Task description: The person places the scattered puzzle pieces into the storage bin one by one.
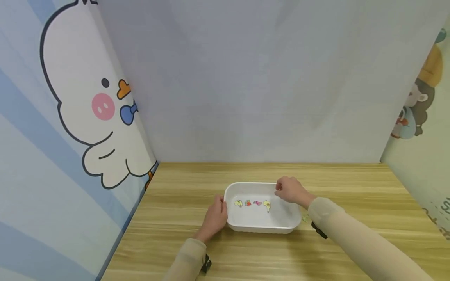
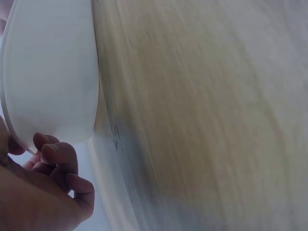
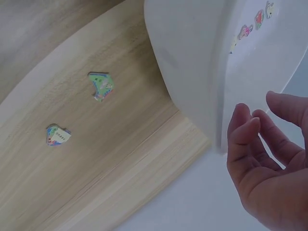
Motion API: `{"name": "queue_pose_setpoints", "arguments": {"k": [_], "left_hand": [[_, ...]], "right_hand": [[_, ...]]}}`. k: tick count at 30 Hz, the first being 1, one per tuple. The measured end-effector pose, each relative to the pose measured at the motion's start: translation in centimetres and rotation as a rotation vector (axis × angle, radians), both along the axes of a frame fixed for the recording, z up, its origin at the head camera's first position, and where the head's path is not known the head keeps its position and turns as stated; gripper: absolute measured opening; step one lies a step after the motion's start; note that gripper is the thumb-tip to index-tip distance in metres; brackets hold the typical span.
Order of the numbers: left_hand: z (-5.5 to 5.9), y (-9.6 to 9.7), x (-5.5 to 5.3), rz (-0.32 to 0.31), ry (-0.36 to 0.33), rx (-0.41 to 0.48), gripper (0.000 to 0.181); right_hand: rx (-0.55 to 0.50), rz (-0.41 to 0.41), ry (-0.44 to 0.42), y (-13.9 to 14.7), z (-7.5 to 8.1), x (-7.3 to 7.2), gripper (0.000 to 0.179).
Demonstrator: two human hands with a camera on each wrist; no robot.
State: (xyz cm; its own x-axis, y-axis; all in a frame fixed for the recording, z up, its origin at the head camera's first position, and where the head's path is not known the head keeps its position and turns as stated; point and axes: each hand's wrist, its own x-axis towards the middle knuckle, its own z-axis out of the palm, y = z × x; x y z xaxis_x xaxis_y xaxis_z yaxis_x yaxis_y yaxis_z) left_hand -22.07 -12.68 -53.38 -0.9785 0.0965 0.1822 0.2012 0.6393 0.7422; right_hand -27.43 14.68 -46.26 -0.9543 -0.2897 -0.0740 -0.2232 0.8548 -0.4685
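Observation:
A white rectangular plastic tray (image 1: 256, 226) stands on the wooden table. My left hand (image 1: 215, 214) grips its left end, fingers outside and thumb at the rim; the left wrist view shows these fingers curled by the tray wall (image 2: 53, 72). My right hand (image 1: 291, 190) hovers over the tray's back right corner, fingers loosely bent, thumb apart and nothing visible between them. Inside the tray, small flat cutout pieces lie in a row: a pale yellow one (image 1: 238, 203), a red one (image 1: 247, 203), a pink one (image 1: 258, 203) and a taller yellow one (image 1: 267, 205).
Right of the tray, the right wrist view shows a green printed piece (image 3: 101, 85) and a white and blue one (image 3: 58, 135) on the table (image 1: 175, 218). A grey backdrop (image 1: 246, 78) rises behind. Cartoon-printed panels (image 1: 81, 70) flank the table.

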Motion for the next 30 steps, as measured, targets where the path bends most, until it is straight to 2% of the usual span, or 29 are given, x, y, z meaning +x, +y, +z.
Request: {"name": "queue_pose_setpoints", "arguments": {"k": [6, 13, 17, 24, 30], "left_hand": [[-0.2, 0.0, 0.1, -0.002, 0.001, -0.003, 0.014], [-0.2, 0.0, -0.2, -0.011, 0.006, -0.021, 0.014], [0.0, 0.1, -0.2, -0.006, 0.001, -0.022, 0.016], [0.1, 0.2, -0.1, 0.0, -0.028, -0.02, 0.016], [0.2, 0.1, -0.1, 0.002, -0.024, -0.018, 0.015]], "right_hand": [[-0.004, -0.016, -0.006, 0.8, 0.2, -0.1, 0.012], [-0.047, -0.008, 0.068, 2.4, 0.3, -0.4, 0.014], [-0.061, -0.023, 0.069, 3.3, 0.6, -0.4, 0.015], [-0.065, -0.049, 0.114, 5.3, 0.6, 0.0, 0.017], [-0.06, -0.056, 0.12, 7.2, 0.3, 0.7, 0.015]]}}
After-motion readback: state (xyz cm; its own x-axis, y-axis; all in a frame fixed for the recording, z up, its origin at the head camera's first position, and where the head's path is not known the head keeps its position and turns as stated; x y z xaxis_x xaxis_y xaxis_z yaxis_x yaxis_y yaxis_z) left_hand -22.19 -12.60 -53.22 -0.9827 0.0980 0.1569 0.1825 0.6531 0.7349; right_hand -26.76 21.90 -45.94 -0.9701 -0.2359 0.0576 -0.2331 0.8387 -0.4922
